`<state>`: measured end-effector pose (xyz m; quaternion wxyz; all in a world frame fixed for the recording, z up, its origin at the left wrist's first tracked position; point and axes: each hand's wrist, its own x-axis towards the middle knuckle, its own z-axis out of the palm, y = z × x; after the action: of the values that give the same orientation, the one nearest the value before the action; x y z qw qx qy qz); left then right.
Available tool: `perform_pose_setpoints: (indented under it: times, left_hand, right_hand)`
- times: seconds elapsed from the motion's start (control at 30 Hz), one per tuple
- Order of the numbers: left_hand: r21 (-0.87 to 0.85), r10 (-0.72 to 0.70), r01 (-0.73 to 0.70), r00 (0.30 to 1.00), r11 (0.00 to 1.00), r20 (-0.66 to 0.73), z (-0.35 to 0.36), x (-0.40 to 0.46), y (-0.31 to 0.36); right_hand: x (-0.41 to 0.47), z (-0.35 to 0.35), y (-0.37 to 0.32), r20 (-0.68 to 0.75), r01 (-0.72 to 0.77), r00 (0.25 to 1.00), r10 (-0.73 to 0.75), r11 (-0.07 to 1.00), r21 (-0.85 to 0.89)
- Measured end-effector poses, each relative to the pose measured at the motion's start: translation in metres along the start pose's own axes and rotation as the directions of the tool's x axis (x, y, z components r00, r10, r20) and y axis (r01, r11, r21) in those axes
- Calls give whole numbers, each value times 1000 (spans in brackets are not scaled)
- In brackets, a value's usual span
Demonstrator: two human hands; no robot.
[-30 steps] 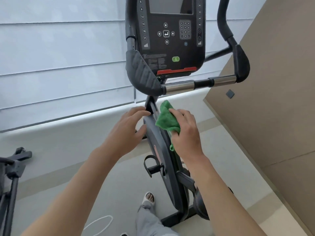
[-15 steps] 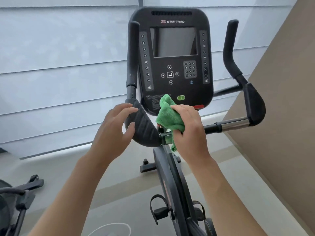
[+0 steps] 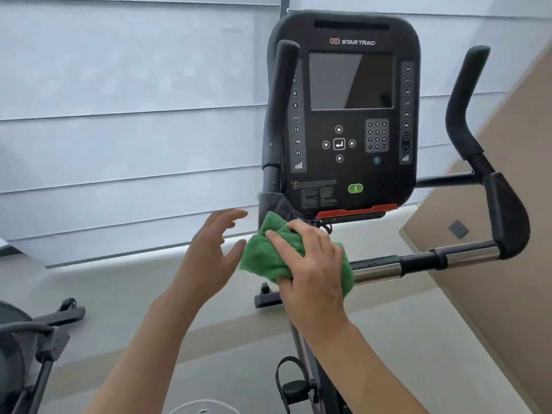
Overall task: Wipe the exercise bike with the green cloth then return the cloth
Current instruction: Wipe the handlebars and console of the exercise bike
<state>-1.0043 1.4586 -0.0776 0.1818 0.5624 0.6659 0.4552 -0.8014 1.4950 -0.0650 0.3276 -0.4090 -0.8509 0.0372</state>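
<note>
Green cloth (image 3: 268, 258) is bunched into a thick wad, terry-like nap, bright uniform green, folds visible along the top edge. It sits on the left end of the exercise bike (image 3: 351, 115) handlebar, just below the lower-left corner of the console, covering the left elbow pad area. Right hand (image 3: 313, 264) lies on top of the cloth, fingers spread and curled down over it, pressing it against the bar; cloth edges stick out to the left of the fingers and to the right past the knuckles. Left hand (image 3: 212, 255) hovers just left of the cloth, fingers apart and relaxed, holding nothing; whether the thumb tip touches the cloth edge, cannot tell.

Bike details: black console with dark screen, "STAR TRAC" logo, number keypad, arrow buttons, green button, red strip along the bottom edge. Chrome handlebar tube (image 3: 466, 255) runs right from the cloth to the black right elbow pad (image 3: 507, 216); upright black grips rise on both sides. Pedal with strap (image 3: 291, 383) is low in the frame, below the right forearm.

Background: pale window blind (image 3: 134, 115), grey floor, tan wall panel at right, part of another machine (image 3: 30, 339) at lower left.
</note>
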Motion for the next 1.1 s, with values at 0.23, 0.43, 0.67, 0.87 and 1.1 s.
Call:
perform_pose_setpoints:
  times: [0.23, 0.43, 0.67, 0.87, 1.1]
  left_hand:
    - [-29, 47, -47, 998, 998, 28, -18, 29, -9]
    - [-109, 39, -35, 999, 993, 33, -29, 35, -10]
    - [-243, 98, -75, 992, 967, 83, -32, 30, -16]
    - [-306, 190, -140, 971, 942, 142, -24, 31, -7]
    - [-321, 192, -122, 961, 939, 198, -18, 30, -5]
  right_hand:
    - [84, 23, -21, -51, -73, 996, 73, 997, 4]
    - [125, 35, -25, -11, -131, 991, 131, 989, -72]
    - [52, 19, -39, -53, -85, 996, 76, 978, -191]
    - [-25, 10, -44, -58, -107, 994, 96, 967, -233]
    - [48, 11, -26, -202, -299, 944, 260, 935, -191]
